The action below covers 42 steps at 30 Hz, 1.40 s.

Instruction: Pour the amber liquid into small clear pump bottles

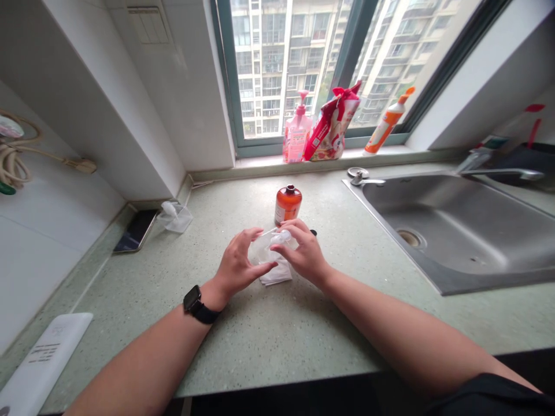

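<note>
Between my hands is a crumpled clear plastic bag (259,249), with whitish, bunched folds near my right fingers. My left hand (236,263) curls round its left side, thumb below and fingertips at its upper edge. My right hand (306,254) grips the bunched part between thumb and fingers. Beneath them a folded white piece (277,274) lies on the counter. Just beyond my fingers stands an amber bottle (288,203) with an uncapped neck and a pale label. A small black cap (313,233) shows partly behind my right hand.
The speckled green counter (243,346) holds a phone (136,230), another crumpled clear bag (176,216) and a long white object (47,361) at left. A steel sink (459,231) is at right. A pink pump bottle (297,136), red bag (333,124) and orange-white bottle (387,126) line the sill.
</note>
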Each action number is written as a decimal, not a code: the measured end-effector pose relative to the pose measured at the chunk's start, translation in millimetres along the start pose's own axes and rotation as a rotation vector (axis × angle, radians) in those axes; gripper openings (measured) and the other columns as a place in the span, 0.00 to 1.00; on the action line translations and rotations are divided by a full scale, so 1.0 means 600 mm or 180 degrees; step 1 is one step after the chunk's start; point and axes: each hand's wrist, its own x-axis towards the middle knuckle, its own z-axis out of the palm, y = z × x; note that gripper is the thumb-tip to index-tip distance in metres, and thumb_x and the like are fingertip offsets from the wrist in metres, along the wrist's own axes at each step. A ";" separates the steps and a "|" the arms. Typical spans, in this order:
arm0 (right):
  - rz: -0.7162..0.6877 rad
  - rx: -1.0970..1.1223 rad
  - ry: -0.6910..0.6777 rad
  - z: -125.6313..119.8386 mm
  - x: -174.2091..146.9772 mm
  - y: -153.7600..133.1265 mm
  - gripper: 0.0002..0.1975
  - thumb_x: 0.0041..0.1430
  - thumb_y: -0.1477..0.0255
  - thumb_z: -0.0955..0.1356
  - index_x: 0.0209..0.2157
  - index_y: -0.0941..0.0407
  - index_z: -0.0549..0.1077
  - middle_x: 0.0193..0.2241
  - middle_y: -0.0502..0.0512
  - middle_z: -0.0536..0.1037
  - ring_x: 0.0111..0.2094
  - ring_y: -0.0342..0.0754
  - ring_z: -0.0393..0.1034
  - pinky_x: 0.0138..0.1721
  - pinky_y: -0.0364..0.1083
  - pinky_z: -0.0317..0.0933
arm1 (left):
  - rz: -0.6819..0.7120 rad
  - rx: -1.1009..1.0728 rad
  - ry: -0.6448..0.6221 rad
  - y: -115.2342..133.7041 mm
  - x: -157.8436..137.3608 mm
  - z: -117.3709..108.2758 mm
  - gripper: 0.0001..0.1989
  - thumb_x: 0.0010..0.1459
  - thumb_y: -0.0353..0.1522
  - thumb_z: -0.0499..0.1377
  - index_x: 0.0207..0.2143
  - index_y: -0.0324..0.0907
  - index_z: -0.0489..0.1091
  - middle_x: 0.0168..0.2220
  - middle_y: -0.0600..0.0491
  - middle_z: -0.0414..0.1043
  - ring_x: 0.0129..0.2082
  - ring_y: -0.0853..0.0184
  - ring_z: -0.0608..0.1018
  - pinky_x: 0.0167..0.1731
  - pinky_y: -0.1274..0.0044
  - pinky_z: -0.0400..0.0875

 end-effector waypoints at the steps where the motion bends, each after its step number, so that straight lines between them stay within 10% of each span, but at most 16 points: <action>1: -0.0042 -0.0004 -0.0019 0.000 0.001 0.001 0.18 0.66 0.50 0.75 0.42 0.50 0.81 0.44 0.59 0.79 0.52 0.59 0.77 0.55 0.60 0.73 | -0.0019 -0.0015 0.0007 -0.001 0.000 0.000 0.35 0.60 0.46 0.74 0.64 0.47 0.65 0.56 0.44 0.78 0.51 0.55 0.84 0.54 0.60 0.81; 42: 0.0214 0.0523 -0.0186 0.004 0.003 0.000 0.22 0.63 0.50 0.77 0.53 0.45 0.81 0.57 0.59 0.75 0.62 0.60 0.71 0.66 0.65 0.68 | -0.0059 -0.0007 0.0095 -0.008 -0.003 -0.005 0.46 0.57 0.46 0.76 0.70 0.49 0.58 0.57 0.44 0.78 0.55 0.53 0.83 0.61 0.57 0.76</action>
